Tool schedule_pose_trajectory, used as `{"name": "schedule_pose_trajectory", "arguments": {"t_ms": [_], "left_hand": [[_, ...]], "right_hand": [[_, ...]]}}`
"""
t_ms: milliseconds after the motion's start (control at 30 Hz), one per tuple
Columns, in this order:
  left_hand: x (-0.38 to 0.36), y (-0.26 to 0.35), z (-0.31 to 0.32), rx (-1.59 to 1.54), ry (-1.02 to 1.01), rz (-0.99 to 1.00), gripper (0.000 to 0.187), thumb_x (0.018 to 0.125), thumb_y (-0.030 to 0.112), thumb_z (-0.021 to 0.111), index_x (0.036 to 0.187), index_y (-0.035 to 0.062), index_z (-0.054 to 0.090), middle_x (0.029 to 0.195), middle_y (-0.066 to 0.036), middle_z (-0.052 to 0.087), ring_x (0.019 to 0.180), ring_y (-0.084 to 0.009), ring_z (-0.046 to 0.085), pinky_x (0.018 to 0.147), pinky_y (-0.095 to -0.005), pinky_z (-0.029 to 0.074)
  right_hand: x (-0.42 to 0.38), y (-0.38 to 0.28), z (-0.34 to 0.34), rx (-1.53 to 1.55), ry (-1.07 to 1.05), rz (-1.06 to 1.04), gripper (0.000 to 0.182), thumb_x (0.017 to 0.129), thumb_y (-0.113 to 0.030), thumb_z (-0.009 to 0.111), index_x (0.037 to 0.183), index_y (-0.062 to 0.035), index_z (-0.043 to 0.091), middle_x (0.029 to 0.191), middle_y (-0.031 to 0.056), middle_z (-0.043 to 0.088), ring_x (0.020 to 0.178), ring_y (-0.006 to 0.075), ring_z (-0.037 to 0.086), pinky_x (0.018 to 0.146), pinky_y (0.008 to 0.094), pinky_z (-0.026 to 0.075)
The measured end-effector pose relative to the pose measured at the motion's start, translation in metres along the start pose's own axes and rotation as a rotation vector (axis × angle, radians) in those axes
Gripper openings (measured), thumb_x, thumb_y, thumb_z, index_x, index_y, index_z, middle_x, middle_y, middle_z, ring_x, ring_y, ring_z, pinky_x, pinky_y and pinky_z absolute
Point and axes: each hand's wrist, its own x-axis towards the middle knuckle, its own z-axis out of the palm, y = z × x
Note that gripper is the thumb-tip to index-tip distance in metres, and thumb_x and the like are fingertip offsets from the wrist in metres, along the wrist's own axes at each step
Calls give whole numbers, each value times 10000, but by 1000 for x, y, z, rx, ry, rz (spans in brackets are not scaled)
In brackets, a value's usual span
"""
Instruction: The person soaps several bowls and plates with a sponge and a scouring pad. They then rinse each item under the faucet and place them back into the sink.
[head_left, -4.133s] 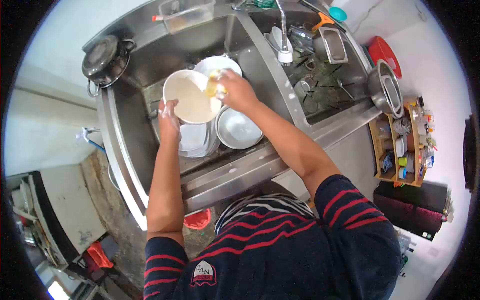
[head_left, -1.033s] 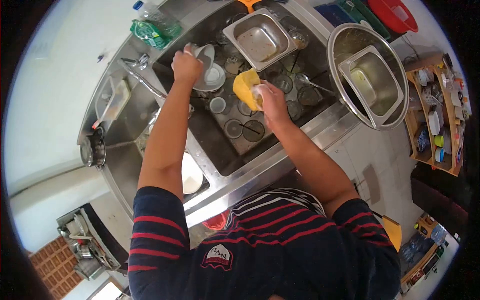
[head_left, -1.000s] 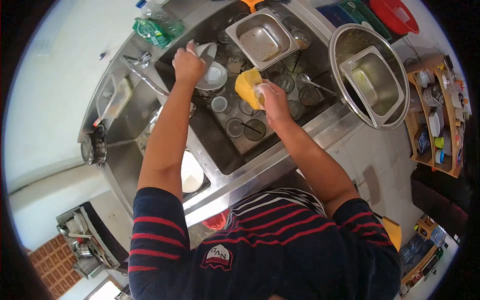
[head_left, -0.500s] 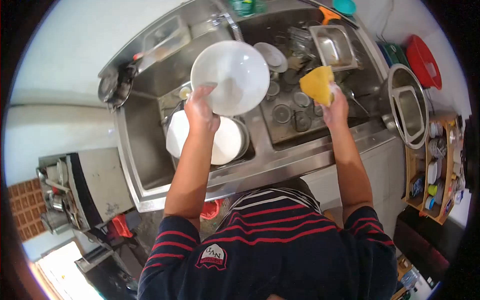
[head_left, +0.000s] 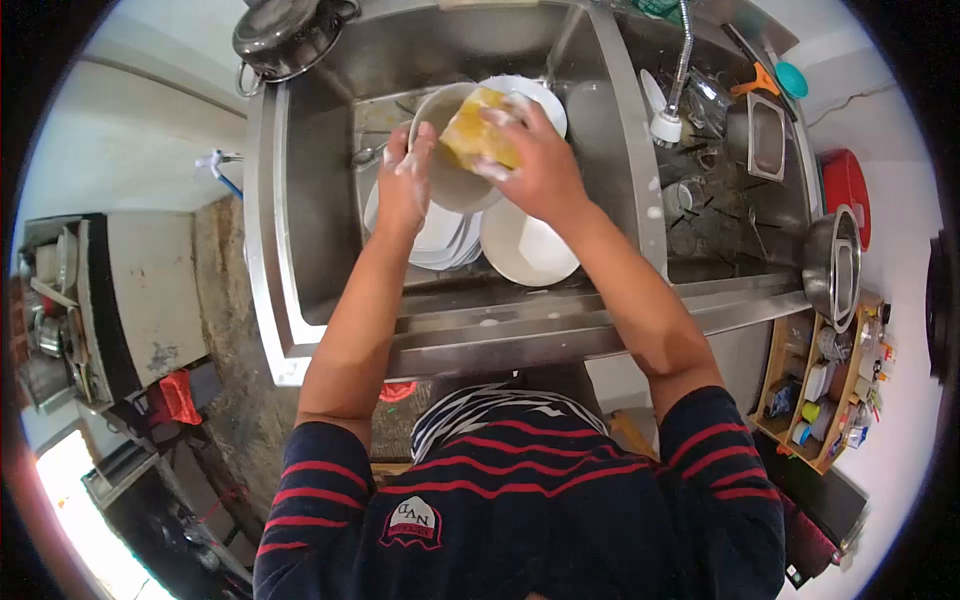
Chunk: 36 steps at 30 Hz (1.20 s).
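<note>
My left hand (head_left: 405, 185), with suds on its fingers, grips the rim of a white bowl (head_left: 462, 188) tilted over the left sink basin. Fingers of my right hand (head_left: 540, 165) are closed around a yellow sponge (head_left: 475, 130), held against the inside of the bowl; suds cover its fingers too. Below lie a stack of white plates (head_left: 440, 240), another round white dish (head_left: 530, 250) and a white plate (head_left: 550, 97) behind the bowl. A spoon (head_left: 366, 155) lies on the basin floor, left of my left hand.
A dark metal pot (head_left: 290, 40) stands at the back left. On the right, the other basin holds a glass mug (head_left: 684, 195) and a metal pan (head_left: 766, 140), beneath a spray tap (head_left: 666, 127). A steel bowl (head_left: 820, 270) and red basin (head_left: 846, 195) are further right.
The sponge in my right hand has moved left from over the right basin onto the bowl. The bowl is now tilted in my left hand, and the view has shifted.
</note>
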Motion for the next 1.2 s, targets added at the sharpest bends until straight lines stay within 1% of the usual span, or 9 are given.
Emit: {"name": "schedule_pose_trajectory", "arguments": {"t_ms": [100,233,333,500,833,967,1000,1133,1200], "left_hand": [[-5,7,5,144,-4,118,393,933,364,560,1043,-13,552,931,-138,613,847,-206,547,784,-328,439],[-1,-3,-3,199,103,249,422,935,393,559,1066,-8,553,900,-137,611,841,-184,545,761,-331,450],[-2,12,-5,146,38,262,469,921,420,584,1108,-9,550,886,-111,618,809,-155,552,752,-314,456],[-13,15,13,260,54,258,460,919,374,607,1124,-32,540,904,-95,622,819,-133,544,744,-283,455],[0,-6,16,209,114,364,460,947,416,513,1080,-18,591,942,-80,594,909,-155,537,780,-280,433],[8,-10,26,31,152,229,388,961,368,516,994,-9,601,869,-72,593,808,-142,505,737,-292,423],[9,-11,24,-70,92,115,476,959,396,496,1186,-20,541,1096,-126,574,979,-221,572,882,-329,447],[12,-21,25,-7,208,230,398,958,376,520,1042,-9,576,901,-71,593,808,-158,523,733,-295,436],[10,-10,24,-310,210,39,406,960,369,509,1111,-6,554,954,-89,612,852,-198,580,720,-332,471]], "right_hand": [[-3,0,41,-224,28,25,488,739,-149,704,1198,-46,574,1118,194,576,1081,361,543,914,374,447],[-10,-7,43,180,-132,175,422,731,-167,700,1137,-78,622,980,169,593,910,336,588,785,379,479],[-3,9,20,-241,-251,45,377,715,-196,720,1079,-111,665,881,123,554,831,311,585,680,409,491],[-2,21,25,-299,37,73,347,716,-217,724,1040,-118,650,1005,127,536,912,323,587,770,436,488],[-7,30,9,28,-261,12,291,688,-246,726,893,-49,661,934,127,597,861,317,613,726,429,502],[-6,33,14,-280,-12,210,317,692,-246,720,944,-64,657,885,142,577,876,323,619,743,429,511],[-6,27,15,-316,-61,231,328,715,-249,701,975,-58,642,938,167,576,880,340,618,756,435,512],[-17,0,23,-67,-187,198,361,735,-290,681,988,-38,630,1042,168,565,855,344,619,744,429,519],[-20,-14,22,-12,-121,136,365,728,-290,690,995,-47,631,1029,157,568,853,347,616,743,428,517]]}}
